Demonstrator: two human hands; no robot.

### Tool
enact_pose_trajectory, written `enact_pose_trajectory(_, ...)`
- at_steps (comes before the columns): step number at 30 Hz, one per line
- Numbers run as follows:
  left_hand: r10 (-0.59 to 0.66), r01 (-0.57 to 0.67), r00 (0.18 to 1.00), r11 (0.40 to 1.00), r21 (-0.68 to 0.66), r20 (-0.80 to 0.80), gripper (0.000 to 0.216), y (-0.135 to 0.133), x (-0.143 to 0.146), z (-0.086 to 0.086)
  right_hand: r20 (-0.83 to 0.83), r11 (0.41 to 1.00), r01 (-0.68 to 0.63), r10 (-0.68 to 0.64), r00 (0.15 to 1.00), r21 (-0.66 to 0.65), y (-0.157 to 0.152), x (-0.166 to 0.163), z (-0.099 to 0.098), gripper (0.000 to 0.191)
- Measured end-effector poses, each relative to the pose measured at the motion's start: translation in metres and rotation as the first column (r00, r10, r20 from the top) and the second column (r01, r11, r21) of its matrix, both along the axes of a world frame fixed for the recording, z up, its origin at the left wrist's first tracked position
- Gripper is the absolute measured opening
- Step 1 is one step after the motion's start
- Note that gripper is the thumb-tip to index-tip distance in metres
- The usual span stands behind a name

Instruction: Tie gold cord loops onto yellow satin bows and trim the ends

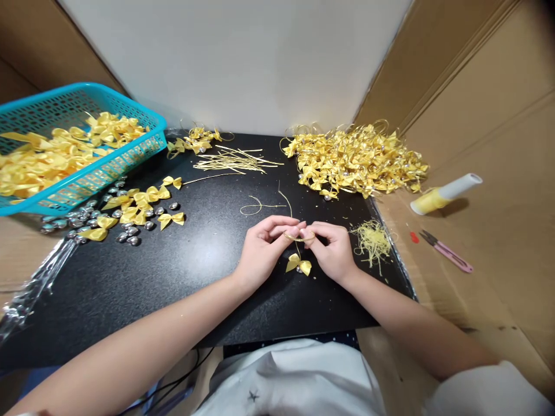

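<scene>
Both hands meet over the black tabletop, near its middle. My left hand [264, 245] pinches a thin gold cord [298, 238] between thumb and fingers. My right hand [333, 248] pinches the same cord from the other side, its fingertips almost touching the left ones. Below the fingers hangs or lies a yellow ribbon bow [298, 264] with a small silver bell at its centre, joined to the cord. Just beyond the hands lies a loose curl of thin gold thread [260, 205]. The exact knot or crossing of the cord is hidden by the fingertips.
A turquoise basket [130, 104] of yellow bows stands at the left, with silver bells [132, 231] and loose bows beside it. Gold cords [238, 160] lie at the back. A heap of finished-looking bows [355, 162], thread scraps [373, 241], pink snips [451, 255] and a thread spool [446, 193] are rightward.
</scene>
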State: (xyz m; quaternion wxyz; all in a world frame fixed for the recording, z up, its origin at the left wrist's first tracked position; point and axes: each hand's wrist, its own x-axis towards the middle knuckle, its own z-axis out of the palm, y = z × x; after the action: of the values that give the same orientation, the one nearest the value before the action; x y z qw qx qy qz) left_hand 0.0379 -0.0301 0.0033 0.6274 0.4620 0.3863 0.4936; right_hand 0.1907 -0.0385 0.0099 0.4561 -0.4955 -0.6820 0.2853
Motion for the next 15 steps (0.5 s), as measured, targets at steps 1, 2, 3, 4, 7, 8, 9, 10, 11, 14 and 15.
enact_pose_trajectory(1,-0.004,0.004,1.000,1.000,-0.004,0.004,0.029,-0.0001,-0.0001,0.0001,-0.003,1.000,-0.004,0.004,1.000,0.005,-0.0001,0.0000,0.0003,0.032)
enact_pose_trajectory(2,-0.008,0.008,1.000,1.000,-0.007,0.008,0.029,-0.0002,-0.0002,0.0004,-0.008,1.000,-0.008,0.008,1.000,0.007,-0.0001,0.0000,0.0005,0.032)
enact_pose_trajectory(3,-0.008,0.008,1.000,1.000,-0.011,0.010,0.029,-0.0003,-0.0003,0.0007,-0.011,1.000,-0.012,0.012,1.000,0.006,-0.0001,0.0000,0.0007,0.032)
enact_pose_trajectory(4,-0.006,0.006,1.000,1.000,-0.011,0.012,0.028,-0.0004,-0.0004,0.0009,-0.011,1.000,-0.017,0.017,1.000,0.002,-0.0002,0.0002,0.0008,0.032)
enact_pose_trajectory(7,-0.004,0.004,1.000,1.000,-0.001,0.007,0.024,-0.0001,-0.0011,0.0008,0.000,1.000,-0.028,0.028,1.000,-0.012,-0.0002,0.0012,0.0015,0.029)
enact_pose_trajectory(8,-0.008,0.008,1.000,1.000,0.008,-0.001,0.022,0.0002,-0.0015,0.0006,-0.002,0.999,-0.036,0.036,0.999,-0.021,-0.0002,0.0017,0.0017,0.027)
enact_pose_trajectory(9,-0.011,0.012,1.000,1.000,0.022,-0.015,0.021,0.0005,-0.0020,0.0003,-0.015,0.998,-0.048,0.048,0.999,-0.035,-0.0001,0.0023,0.0019,0.024)
enact_pose_trajectory(10,-0.012,0.013,0.999,0.999,0.039,-0.034,0.021,0.0008,-0.0025,0.0002,-0.040,0.997,-0.061,0.059,0.997,-0.052,-0.0001,0.0028,0.0021,0.023)
enact_pose_trajectory(11,-0.010,0.013,0.998,0.998,0.060,-0.060,0.020,0.0011,-0.0029,0.0002,-0.073,0.994,-0.074,0.069,0.995,-0.077,-0.0001,0.0033,0.0022,0.023)
enact_pose_trajectory(14,0.012,0.005,0.991,0.992,0.130,-0.130,0.019,0.0013,-0.0032,0.0014,-0.175,0.979,-0.115,0.086,0.981,-0.165,0.0002,0.0037,0.0021,0.030)
enact_pose_trajectory(15,0.017,0.005,0.990,0.989,0.148,-0.142,0.018,0.0011,-0.0031,0.0019,-0.195,0.975,-0.121,0.084,0.977,-0.189,0.0004,0.0036,0.0020,0.033)
